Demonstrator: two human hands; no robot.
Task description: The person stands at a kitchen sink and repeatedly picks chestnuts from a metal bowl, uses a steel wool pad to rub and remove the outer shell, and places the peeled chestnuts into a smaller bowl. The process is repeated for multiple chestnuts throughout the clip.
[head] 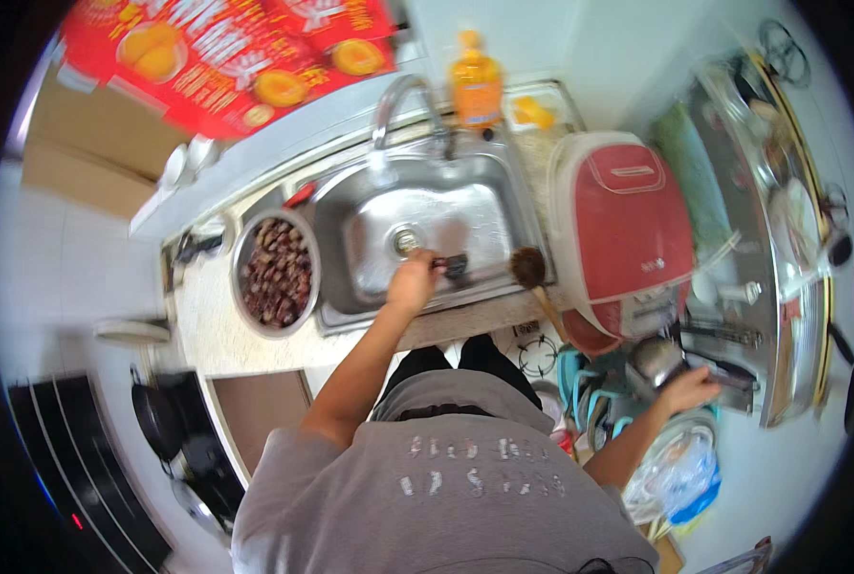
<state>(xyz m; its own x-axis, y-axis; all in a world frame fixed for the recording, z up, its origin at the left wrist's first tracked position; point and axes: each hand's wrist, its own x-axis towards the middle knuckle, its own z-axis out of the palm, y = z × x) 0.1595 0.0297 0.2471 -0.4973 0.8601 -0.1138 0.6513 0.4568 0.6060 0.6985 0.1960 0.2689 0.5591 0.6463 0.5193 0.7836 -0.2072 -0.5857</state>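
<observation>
My left hand point(411, 281) is over the front part of the stainless steel sink point(434, 208), closed on a small dark object point(454, 265) that is too blurred to name. My right hand point(691, 391) reaches out to the right, at the dark handle of a metal pot or ladle point(655, 359) by the rack; whether it grips the handle cannot be told. Left of the sink stands a round metal bowl point(315, 276) full of chopped dark reddish pieces. A brown round-headed brush with a wooden handle point(527, 267) lies at the sink's right edge.
A curved faucet point(407, 86) and an orange bottle point(476, 90) stand behind the sink. Right of it is a red and white appliance point(631, 215), then a metal dish rack point(778, 287). Red printed boxes point(233, 64) are at upper left. Plastic bags point(678, 477) lie at lower right.
</observation>
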